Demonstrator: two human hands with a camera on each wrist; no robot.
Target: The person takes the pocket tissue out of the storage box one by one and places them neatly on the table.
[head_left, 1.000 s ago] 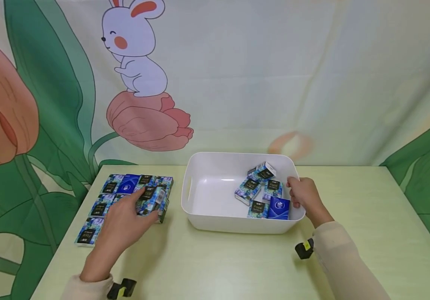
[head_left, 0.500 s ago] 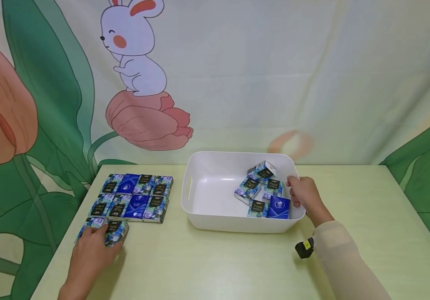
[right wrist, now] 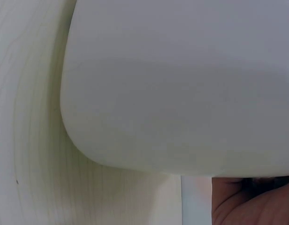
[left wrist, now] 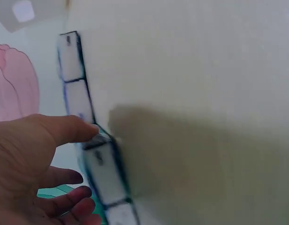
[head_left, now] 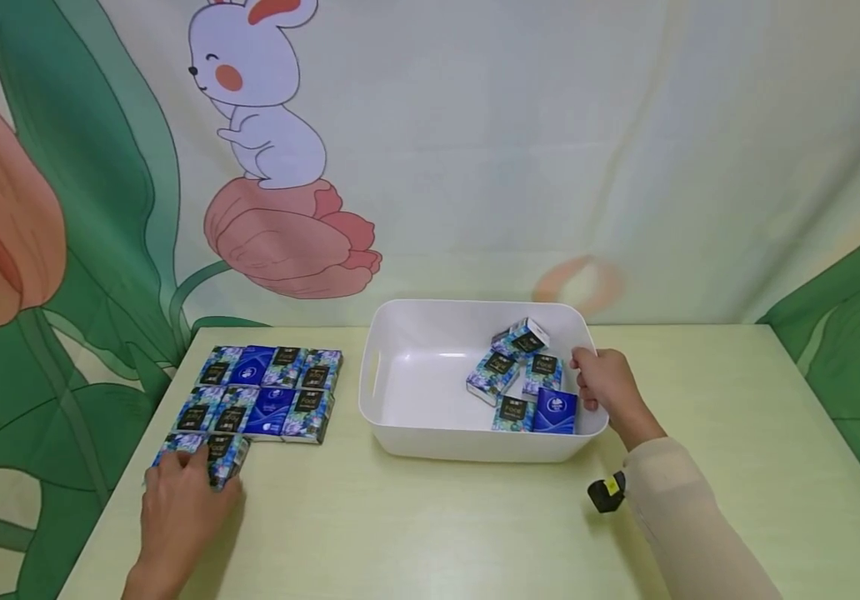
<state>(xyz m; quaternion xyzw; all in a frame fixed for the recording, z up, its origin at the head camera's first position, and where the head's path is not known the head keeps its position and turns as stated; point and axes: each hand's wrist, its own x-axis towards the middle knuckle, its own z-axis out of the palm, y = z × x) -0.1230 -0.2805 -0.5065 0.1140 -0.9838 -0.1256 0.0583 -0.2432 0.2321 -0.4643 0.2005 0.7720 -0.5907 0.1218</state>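
Near the front left of the table, my left hand (head_left: 182,508) bends over the front row of pocket tissue packs, thumb and fingers around the right-hand pack (head_left: 226,454). In the left wrist view its thumb (left wrist: 83,130) meets that pack's end corner, above the pack's white side (left wrist: 106,171). My right hand (head_left: 613,387) grips the right end of a white plastic basket (head_left: 460,444). Inside lie several loose tissue packs (head_left: 493,375), one plain blue (head_left: 554,412). The basket's wall (right wrist: 177,103) fills most of the right wrist view, hiding much of the right hand (right wrist: 252,206).
Behind the front packs, two full rows of tissue packs (head_left: 272,411) lie side by side, mostly flowered with a few blue. A printed curtain (head_left: 467,167) hangs along the table's back edge. A black clip (head_left: 607,492) sits at the right sleeve.
My left hand has carried a tissue pack from over the rows' right end to the front row, beside the pack lying there. The right hand keeps its hold on the basket.
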